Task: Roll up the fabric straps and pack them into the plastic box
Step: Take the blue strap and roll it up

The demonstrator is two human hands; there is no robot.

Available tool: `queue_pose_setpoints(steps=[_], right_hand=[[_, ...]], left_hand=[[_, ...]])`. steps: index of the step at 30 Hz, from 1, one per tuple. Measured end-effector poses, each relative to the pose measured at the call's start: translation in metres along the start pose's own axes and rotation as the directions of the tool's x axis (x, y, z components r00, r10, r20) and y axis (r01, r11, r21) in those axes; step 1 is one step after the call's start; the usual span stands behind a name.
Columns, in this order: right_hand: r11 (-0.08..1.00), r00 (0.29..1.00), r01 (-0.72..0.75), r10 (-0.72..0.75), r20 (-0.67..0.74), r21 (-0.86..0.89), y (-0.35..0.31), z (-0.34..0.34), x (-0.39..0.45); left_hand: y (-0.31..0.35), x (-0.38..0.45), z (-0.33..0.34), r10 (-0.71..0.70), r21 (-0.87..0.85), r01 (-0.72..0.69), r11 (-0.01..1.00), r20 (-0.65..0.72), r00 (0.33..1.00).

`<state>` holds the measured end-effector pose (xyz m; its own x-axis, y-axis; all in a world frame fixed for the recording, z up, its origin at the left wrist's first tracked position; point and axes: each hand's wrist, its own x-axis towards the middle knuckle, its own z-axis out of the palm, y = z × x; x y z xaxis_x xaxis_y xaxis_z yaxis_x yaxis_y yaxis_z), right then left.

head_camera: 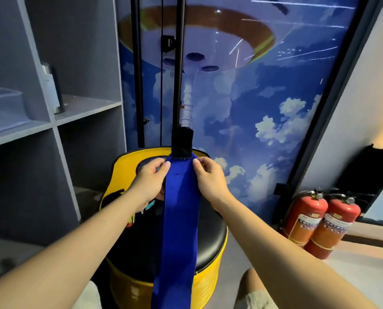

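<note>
The blue fabric strap (179, 219) hangs as one long flat band between the two forearms, from the bottom edge of the view up to the fingertips. Its lower end is cut off by the frame, so the whole length cannot be judged. It looks light, thin and soft, so it will probably sag and twist when it is not kept under tension; it does not look slippery or fragile.

The left hand (151, 182) pinches the left border of the strap near the top with thumb and fingers, and the right hand (208, 178) pinches the right border at the same height, so the band is stretched flat between them. Just above the fingertips sits a black end patch (182, 142), maybe a hook-and-loop closure, which looks stiffer than the rest. This end seems a good place to begin the roll.

Under and behind the hands stands a yellow stool with a black seat (210, 239); some dark items lie on it under the left wrist, but I cannot tell what they are. Far to the left of the left hand, a translucent plastic box (4, 108) stands on a grey shelf (85, 105), partly cut off.
</note>
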<state>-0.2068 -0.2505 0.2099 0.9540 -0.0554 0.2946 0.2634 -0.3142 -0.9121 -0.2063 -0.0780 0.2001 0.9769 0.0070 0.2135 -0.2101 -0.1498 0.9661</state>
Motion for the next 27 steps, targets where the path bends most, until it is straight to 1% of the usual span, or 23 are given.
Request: queue_pose_setpoints(steps=[3,6,9,11,14,17,20,23,25,27], right_hand=[[0.997,0.998,-0.061,0.063,0.024,-0.056,0.038,0.013,0.004],[0.983,0.989,-0.125,0.134,0.061,-0.133,0.079,0.029,0.009],[0.968,0.978,-0.184,0.198,0.068,-0.173,0.117,0.046,0.021],[0.961,0.973,-0.204,0.220,0.069,-0.188,0.134,0.055,0.035],[0.955,0.966,-0.235,0.251,0.069,-0.182,0.154,0.067,0.058],[0.936,0.942,-0.319,0.330,0.059,-0.149,0.173,0.079,0.085],[0.901,0.898,-0.431,0.434,0.068,-0.055,0.189,0.096,0.116],[0.841,0.843,-0.538,0.535,0.059,0.060,0.202,0.118,0.151],[0.804,0.816,-0.578,0.576,0.057,0.141,0.213,0.133,0.174],[0.771,0.791,-0.607,0.609,0.057,0.194,0.224,0.146,0.193]], left_hand=[[-0.042,0.008,0.006,-0.151,0.040,0.151,0.988,0.000,0.989],[-0.088,0.016,0.014,-0.319,0.022,0.319,0.947,-0.008,0.948],[-0.128,0.031,0.021,-0.411,0.009,0.412,0.911,-0.067,0.909],[-0.145,0.044,0.024,-0.433,0.018,0.438,0.899,-0.121,0.893],[-0.170,0.070,0.026,-0.423,0.001,0.431,0.902,-0.193,0.885],[-0.196,0.102,0.022,-0.435,-0.024,0.447,0.894,-0.285,0.854],[-0.218,0.134,0.022,-0.519,-0.142,0.500,0.854,-0.296,0.802],[-0.233,0.165,0.022,-0.561,-0.217,0.517,0.828,-0.328,0.760],[-0.243,0.186,0.019,-0.565,-0.234,0.515,0.825,-0.356,0.744],[-0.256,0.208,0.015,-0.543,-0.208,0.504,0.838,-0.403,0.737]])
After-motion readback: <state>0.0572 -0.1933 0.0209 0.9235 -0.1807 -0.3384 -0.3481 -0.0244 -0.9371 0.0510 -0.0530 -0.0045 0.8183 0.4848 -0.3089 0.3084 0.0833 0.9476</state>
